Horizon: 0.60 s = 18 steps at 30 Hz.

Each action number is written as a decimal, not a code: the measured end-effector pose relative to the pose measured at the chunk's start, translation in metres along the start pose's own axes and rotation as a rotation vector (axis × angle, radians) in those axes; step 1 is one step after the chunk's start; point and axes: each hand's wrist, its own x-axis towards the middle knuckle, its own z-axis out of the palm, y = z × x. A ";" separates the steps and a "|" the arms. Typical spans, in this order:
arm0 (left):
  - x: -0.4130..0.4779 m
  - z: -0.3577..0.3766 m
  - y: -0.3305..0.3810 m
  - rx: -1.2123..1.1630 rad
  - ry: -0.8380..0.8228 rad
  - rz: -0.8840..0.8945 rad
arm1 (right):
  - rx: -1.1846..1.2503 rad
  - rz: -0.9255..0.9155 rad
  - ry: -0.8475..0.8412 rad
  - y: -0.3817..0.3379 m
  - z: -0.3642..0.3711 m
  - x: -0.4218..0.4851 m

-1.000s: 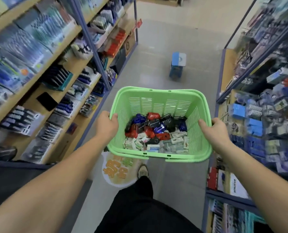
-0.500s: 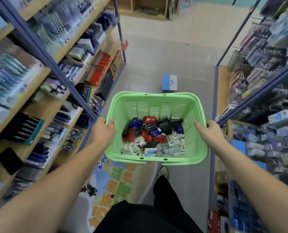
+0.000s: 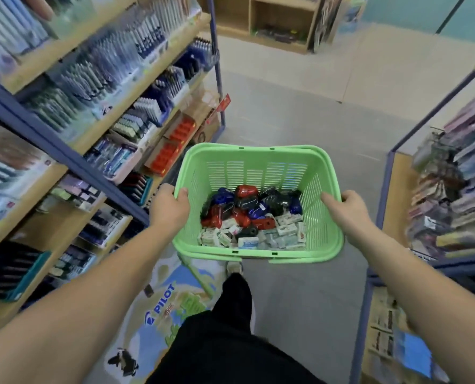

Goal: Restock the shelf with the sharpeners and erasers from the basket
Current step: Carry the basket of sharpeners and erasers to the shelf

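I carry a light green plastic basket (image 3: pixel 255 159) in front of me at waist height. My left hand (image 3: pixel 169 207) grips its left rim, thumb hooked inside. My right hand (image 3: pixel 346 210) grips the right rim. Red, blue and black sharpeners (image 3: pixel 244 207) are piled at the back of the basket floor. Small white boxed erasers (image 3: pixel 258 236) lie in a heap along the near side.
Blue-framed wooden shelves (image 3: pixel 72 159) full of pens run along the left of the aisle. Another rack (image 3: pixel 452 189) with packaged stationery stands on the right. Grey floor (image 3: pixel 300 115) stretches ahead to a low wooden unit (image 3: pixel 261 20). A Pilot floor sticker (image 3: pixel 161 303) lies underfoot.
I have walked forward down the aisle with the basket; the left shelves slid past and the blue stool ahead has gone from view. Both hands keep their grip.
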 end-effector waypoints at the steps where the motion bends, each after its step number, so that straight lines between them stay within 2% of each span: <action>1: 0.021 0.005 0.006 0.006 0.008 0.002 | -0.003 -0.001 0.006 -0.011 0.004 0.019; 14: 0.275 0.049 0.124 -0.032 0.001 -0.028 | -0.003 -0.003 -0.004 -0.158 0.035 0.255; 18: 0.334 0.073 0.156 0.002 0.001 -0.050 | -0.018 -0.018 -0.075 -0.188 0.040 0.331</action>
